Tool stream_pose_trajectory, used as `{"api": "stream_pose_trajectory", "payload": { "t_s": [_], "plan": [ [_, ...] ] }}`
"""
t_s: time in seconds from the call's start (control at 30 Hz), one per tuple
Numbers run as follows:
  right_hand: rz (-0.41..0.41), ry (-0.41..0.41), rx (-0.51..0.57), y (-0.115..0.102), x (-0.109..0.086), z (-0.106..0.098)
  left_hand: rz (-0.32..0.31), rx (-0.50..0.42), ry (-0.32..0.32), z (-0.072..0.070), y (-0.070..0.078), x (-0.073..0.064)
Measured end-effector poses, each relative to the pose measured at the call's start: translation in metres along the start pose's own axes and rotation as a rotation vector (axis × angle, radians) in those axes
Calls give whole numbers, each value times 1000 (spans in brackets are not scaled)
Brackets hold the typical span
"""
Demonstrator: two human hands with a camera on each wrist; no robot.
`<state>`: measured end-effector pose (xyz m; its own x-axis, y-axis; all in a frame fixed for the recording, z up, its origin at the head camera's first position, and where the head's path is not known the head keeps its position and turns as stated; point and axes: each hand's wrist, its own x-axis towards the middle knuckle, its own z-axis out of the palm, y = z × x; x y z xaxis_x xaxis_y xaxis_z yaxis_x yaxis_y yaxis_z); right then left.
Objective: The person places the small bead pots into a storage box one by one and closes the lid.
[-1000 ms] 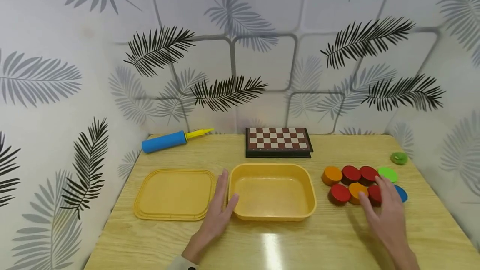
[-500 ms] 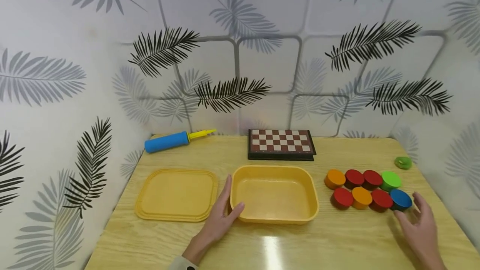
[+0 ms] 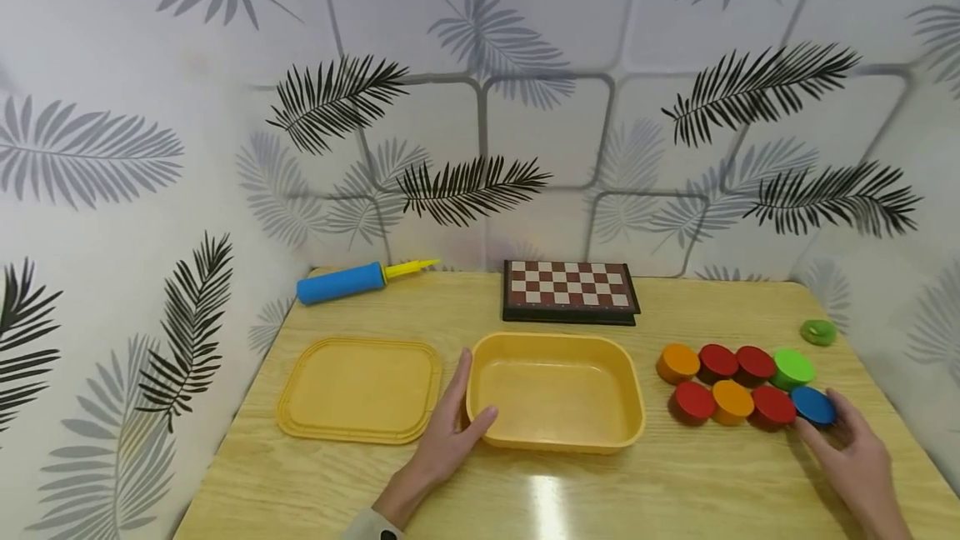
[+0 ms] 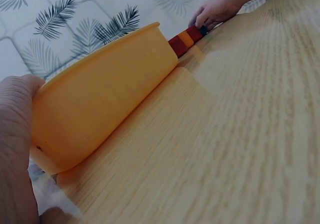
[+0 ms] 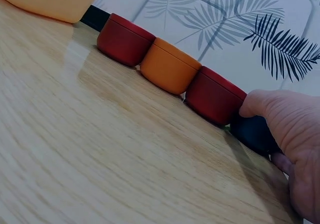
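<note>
In the head view my left hand (image 3: 450,436) lies along the left wall of a yellow plastic container (image 3: 555,444). Its fingers are straight against the outside, and the thumb reaches the near left corner of the rim. My right hand (image 3: 858,461) holds a small blue round lidded tin (image 3: 814,404), thumb on the near left and fingers at the far right. The right wrist view shows the blue tin (image 5: 252,134) standing on the table, partly covered by the hand. Beside it, touching, stands a red tin (image 3: 772,408); an orange tin (image 3: 732,402) comes after that.
More red and orange tins and a light green tin (image 3: 793,368) make up two rows. A yellow lid (image 3: 360,390) lies left of the container. Behind are a blue and yellow pump (image 3: 341,282) and a chessboard box (image 3: 568,290). A small green object (image 3: 818,332) lies far right.
My right hand has moved right from over the red tins, then in around the blue tin. My left hand has slid slightly along the container's side. The view has shifted a little.
</note>
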<state>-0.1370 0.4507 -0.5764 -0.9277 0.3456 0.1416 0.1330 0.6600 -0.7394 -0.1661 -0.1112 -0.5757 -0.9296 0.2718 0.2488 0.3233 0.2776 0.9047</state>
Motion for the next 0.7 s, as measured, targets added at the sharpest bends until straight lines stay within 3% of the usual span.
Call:
{"api": "stream_pose_trajectory", "payload": {
  "t_s": [0.13,0.27,0.7],
  "plan": [
    [-29,0,-8,3,1,-2,-15,-6,-4,2,0,1],
    [9,9,-28,2,1,-2,-19,-12,-7,3,1,-1],
    [144,217,74,-4,-2,0,-8,-19,2,3,2,-1]
  ]
}}
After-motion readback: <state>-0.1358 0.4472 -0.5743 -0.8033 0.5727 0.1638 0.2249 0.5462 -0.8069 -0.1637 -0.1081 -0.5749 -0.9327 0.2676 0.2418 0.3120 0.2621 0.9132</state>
